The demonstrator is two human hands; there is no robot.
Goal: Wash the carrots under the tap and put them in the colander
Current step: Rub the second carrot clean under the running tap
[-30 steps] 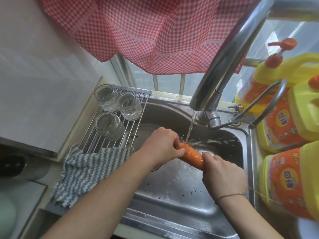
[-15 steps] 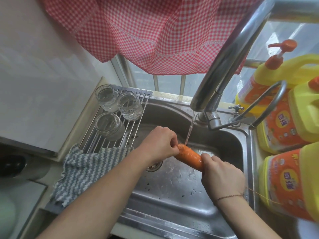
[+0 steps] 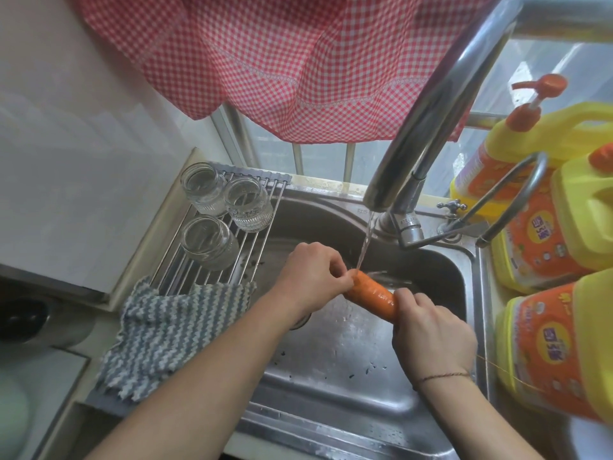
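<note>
An orange carrot [image 3: 371, 293] lies slanted over the steel sink [image 3: 348, 376], held at both ends. My left hand [image 3: 310, 278] pinches its upper left end, right where a thin stream of water lands. My right hand [image 3: 431, 330] is wrapped around its lower right end. The chrome tap [image 3: 431, 117] arches over from the upper right, its spout above the carrot. No colander is in view.
A roll-up rack [image 3: 258, 227] on the sink's left side holds three glass jars [image 3: 212, 239] and a grey striped cloth [image 3: 172, 330]. Yellow detergent bottles [image 3: 544, 237] crowd the right counter. A red checked curtain [image 3: 282, 61] hangs above.
Both hands and the carrot stay under the stream; the carrot has shifted slightly up and left, and my left fingers now pinch its tip more tightly.
</note>
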